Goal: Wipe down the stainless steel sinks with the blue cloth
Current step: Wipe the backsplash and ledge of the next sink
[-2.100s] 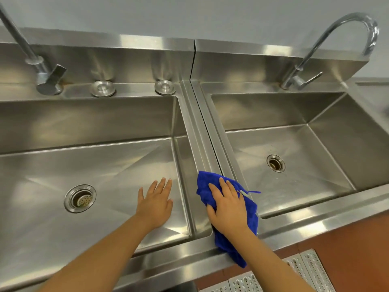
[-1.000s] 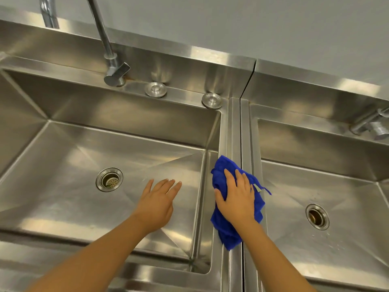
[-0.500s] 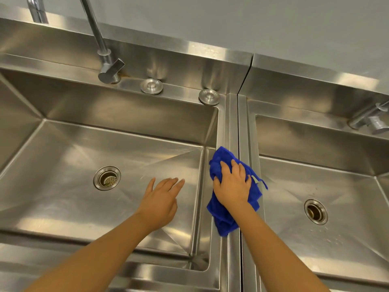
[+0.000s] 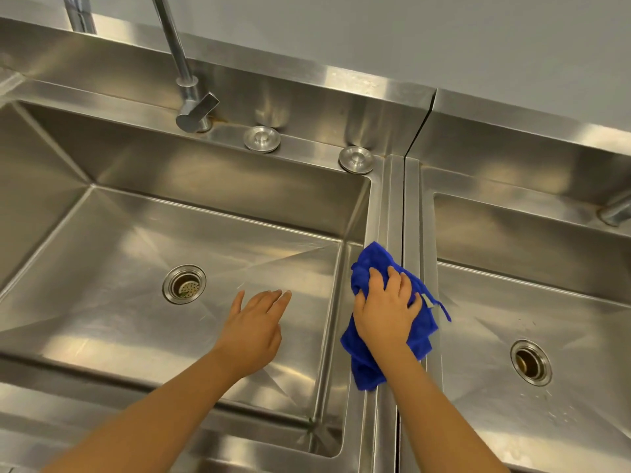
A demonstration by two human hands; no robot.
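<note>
Head view: mid-wipe on rim (image 4: 392,199) between sinks (image 4: 102,268), right hand (image 4: 384,315) clutching blue cloth (image 4: 372,261), left hand (image 4: 254,331) flat, empty; rest probably undone.

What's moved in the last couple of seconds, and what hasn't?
The right hand slid the cloth along the middle divider, from the front edge toward the back. It keeps gripping the cloth; the left hand stays open over the left sink.
</note>
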